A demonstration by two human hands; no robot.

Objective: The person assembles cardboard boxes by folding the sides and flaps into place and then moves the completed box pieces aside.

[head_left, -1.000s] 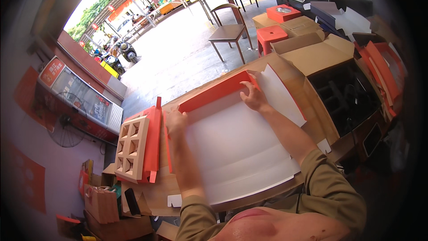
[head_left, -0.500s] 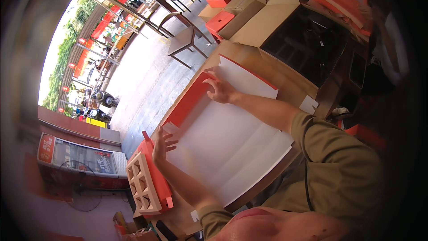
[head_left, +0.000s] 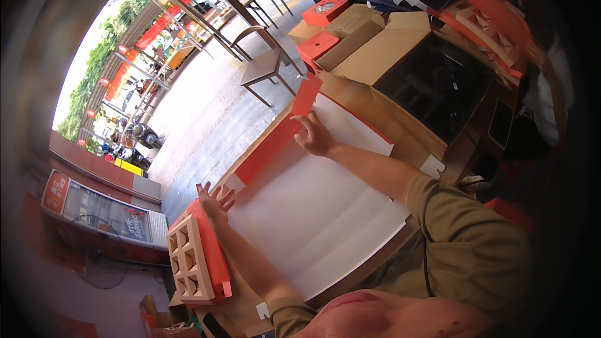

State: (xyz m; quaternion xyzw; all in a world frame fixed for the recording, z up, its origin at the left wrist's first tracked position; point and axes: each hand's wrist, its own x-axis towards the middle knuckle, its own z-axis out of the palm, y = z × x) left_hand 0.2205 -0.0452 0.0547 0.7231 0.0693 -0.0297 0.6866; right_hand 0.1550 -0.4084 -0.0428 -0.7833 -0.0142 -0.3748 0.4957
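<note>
A large white cardboard sheet (head_left: 319, 206) with a red outer side lies on the table, red strips folded up along its far left edge. My right hand (head_left: 316, 138) is at the far end of that edge, its fingers bent and apart, the fingertips touching the sheet beside an upright red flap (head_left: 307, 96). Whether they pinch it is hard to see. My left hand (head_left: 216, 203) is open, fingers spread, at the edge's near end. It is just above a red box (head_left: 216, 253) with a beige compartment insert (head_left: 188, 256) at its side.
Behind the sheet stand an open brown carton (head_left: 391, 47) and a large black glossy panel (head_left: 432, 87). Red boxes (head_left: 325, 11) are at the back, and a phone (head_left: 501, 122) lies on the right. A chair (head_left: 266, 67) stands beyond the table edge.
The red flap at the far end has come up above my right hand, which has moved slightly nearer. My left hand has shifted left, toward the red box, and its fingers have spread. The view has shifted slightly.
</note>
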